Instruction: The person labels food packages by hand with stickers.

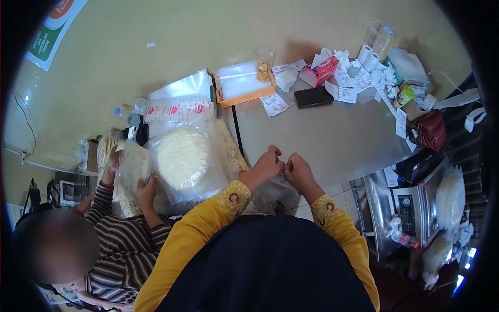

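Observation:
My left hand [264, 167] and my right hand [300, 174] are close together over the front edge of the metal table [322, 135]. Both have their fingers closed in a pinch; what they hold is too small to make out. Thin clear plastic [275, 192] shows just below them. Left of my hands, a large round pale, flat item in a clear bag [183, 156] lies on the table, beside another bag of pale pieces [228, 148].
At the left, a person in a striped top [125, 244] holds a clear bag [135, 164]. Behind are an orange tray [244, 97], a black phone [313, 97], a red tissue pack [319, 70] and paper slips [274, 104]. A metal appliance [408, 213] stands at the right.

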`<state>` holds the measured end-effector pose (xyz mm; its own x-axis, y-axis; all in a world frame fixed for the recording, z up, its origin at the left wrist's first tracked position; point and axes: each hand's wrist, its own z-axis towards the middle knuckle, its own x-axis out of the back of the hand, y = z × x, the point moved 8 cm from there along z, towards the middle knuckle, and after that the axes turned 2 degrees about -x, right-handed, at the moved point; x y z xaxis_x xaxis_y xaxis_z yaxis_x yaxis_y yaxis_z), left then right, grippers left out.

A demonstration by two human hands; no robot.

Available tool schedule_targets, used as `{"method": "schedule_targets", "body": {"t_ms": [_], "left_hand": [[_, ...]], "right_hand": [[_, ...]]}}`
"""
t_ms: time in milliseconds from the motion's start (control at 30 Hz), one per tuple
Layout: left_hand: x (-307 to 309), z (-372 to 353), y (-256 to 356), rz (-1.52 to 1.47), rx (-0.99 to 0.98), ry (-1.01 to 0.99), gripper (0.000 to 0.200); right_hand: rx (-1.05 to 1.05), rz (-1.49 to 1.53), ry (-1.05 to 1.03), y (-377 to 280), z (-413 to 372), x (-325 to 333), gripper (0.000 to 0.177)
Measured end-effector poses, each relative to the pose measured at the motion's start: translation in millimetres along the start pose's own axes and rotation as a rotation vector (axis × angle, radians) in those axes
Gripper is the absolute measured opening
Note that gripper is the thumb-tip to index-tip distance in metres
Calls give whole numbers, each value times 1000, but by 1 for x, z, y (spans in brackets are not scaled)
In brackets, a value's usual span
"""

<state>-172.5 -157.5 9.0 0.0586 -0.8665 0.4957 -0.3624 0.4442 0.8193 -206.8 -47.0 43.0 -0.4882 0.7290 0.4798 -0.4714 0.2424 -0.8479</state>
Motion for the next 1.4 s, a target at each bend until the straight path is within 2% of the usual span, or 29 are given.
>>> {"method": "schedule_targets", "body": {"t_ms": [167, 300, 367, 500, 600, 667, 767, 900, 1000, 1100, 1200, 1300, 1400], "left_hand": [[0, -3, -5, -59, 10, 61, 36], [0, 0, -17, -211, 4, 86, 36], [-3, 0, -18, -341, 10, 67, 36], [-12, -1, -11, -438, 77, -43, 37], [-12, -1, -13, -335, 97, -80, 38], [-10, -1, -15, -348, 100, -63, 39], [-9, -2, -19, -379, 65, 13, 39], [-2, -7, -6, -259, -87, 131, 37], [9, -27, 25, 23, -181, 245, 33], [7, -38, 30, 55, -147, 242, 28], [5, -41, 28, -47, -127, 212, 24], [5, -43, 37, 36, -193, 262, 19], [7, -44, 38, 56, -319, 409, 16]], "right_hand": [[52, -46, 67, 10, -13, -1, 21], [-101, 176, 133, 18, -20, 3, 17], [-195, 255, 163, 21, -20, 7, 17], [-125, 165, 124, 20, -20, 10, 15], [-50, 116, 119, 19, -20, 8, 13], [-31, 111, 123, 8, -16, 12, 15], [104, -43, 80, -17, -12, 22, 23], [-12, -132, 20, -7, -12, 14, 20], [-75, -114, 42, 0, -12, 12, 15], [-97, -72, 83, 5, -14, 11, 11], [-123, 8, 101, 10, -16, 10, 10], [-140, 45, 123, 16, -17, 9, 9], [-130, 44, 154, 13, -17, 9, 8]]}}
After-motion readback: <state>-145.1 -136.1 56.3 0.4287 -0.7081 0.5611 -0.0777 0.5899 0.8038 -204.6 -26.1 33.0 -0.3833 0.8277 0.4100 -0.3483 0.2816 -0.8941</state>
